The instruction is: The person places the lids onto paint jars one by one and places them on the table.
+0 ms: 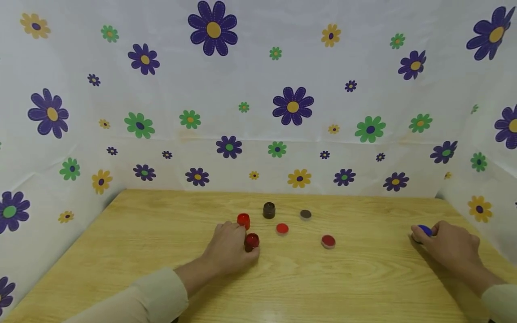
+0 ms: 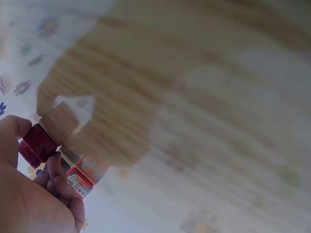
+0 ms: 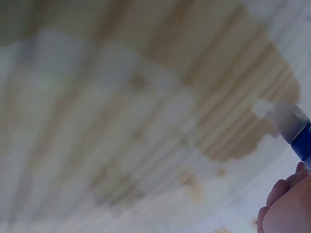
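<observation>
My left hand [image 1: 231, 248] is low at the table, its thumb and fingers around an uncovered dark red paint jar [image 1: 252, 241]. In the left wrist view that dark red jar [image 2: 39, 146] sits between thumb and index finger. A bright red paint jar [image 1: 243, 220] stands just beyond the knuckles; its printed label [image 2: 80, 184] shows beside the fingers. At the right side, my right hand [image 1: 454, 246] grips a blue-topped paint jar [image 1: 423, 231] at the table surface. Only part of the blue jar [image 3: 302, 143] appears in the right wrist view.
An uncovered dark brown or black jar [image 1: 269, 211] stands behind the red ones. Three round lids lie on the wooden table [image 1: 323, 287]: a bright red lid [image 1: 282, 229], a grey-brown lid [image 1: 305, 215] and a dark red lid [image 1: 328, 242]. Flower-printed cloth [image 1: 250, 80] walls the back and sides.
</observation>
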`<state>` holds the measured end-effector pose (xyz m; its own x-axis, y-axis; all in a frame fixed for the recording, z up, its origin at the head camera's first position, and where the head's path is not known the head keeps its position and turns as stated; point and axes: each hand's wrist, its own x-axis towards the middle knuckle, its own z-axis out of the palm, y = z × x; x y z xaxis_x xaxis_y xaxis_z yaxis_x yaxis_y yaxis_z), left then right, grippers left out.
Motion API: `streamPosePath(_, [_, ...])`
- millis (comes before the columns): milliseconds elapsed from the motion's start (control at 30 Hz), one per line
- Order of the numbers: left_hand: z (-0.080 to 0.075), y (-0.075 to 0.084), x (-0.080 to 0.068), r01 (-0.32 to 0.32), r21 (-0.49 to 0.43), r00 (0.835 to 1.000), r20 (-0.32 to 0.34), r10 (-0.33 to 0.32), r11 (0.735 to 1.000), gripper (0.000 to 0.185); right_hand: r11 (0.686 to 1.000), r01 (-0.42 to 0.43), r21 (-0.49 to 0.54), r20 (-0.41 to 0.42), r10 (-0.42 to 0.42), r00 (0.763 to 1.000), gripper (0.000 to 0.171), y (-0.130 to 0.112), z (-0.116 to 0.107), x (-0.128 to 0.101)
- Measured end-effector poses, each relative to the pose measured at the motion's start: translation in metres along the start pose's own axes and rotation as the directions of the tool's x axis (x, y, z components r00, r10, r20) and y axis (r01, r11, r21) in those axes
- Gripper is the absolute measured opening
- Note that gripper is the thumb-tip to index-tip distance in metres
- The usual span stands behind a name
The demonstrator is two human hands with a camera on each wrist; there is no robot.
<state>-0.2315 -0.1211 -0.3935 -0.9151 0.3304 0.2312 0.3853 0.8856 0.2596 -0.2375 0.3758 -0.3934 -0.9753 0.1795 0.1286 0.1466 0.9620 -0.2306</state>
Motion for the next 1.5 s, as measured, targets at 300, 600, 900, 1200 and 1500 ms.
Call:
streamPosePath(300, [0.004,-0.003,-0.001,0.003,-0.021,1.000,-0.004,-0.003,1.000,0.038,0.998,-0.056,0.001,-0.079,0.055,0.995,0.073,0.004,-0.003,-0.002])
streamPosePath(600, [0.000,-0.007,-0.008,0.021,-0.026,1.000,-0.012,-0.022,0.999,0.037,0.996,0.075,0.057,-0.138,-0.066,0.988,0.053,-0.015,0.003,-0.007])
streamPosePath(900, [-0.004,-0.014,-0.011,0.059,-0.036,0.998,0.009,-0.058,0.998,0.036,0.981,0.160,0.107,-0.123,-0.146,0.982,0.043,-0.050,0.010,-0.021])
streamPosePath(1200, [-0.008,-0.016,-0.010,0.082,-0.060,0.996,0.030,-0.081,0.995,0.036,0.960,0.191,0.204,-0.088,-0.176,0.980,0.035,-0.091,0.020,-0.032])
streamPosePath(1500, [-0.009,-0.021,-0.010,0.083,-0.049,0.996,0.026,-0.082,0.995,0.035,0.935,0.171,0.312,0.008,-0.183,0.983,0.029,-0.132,0.025,-0.042])
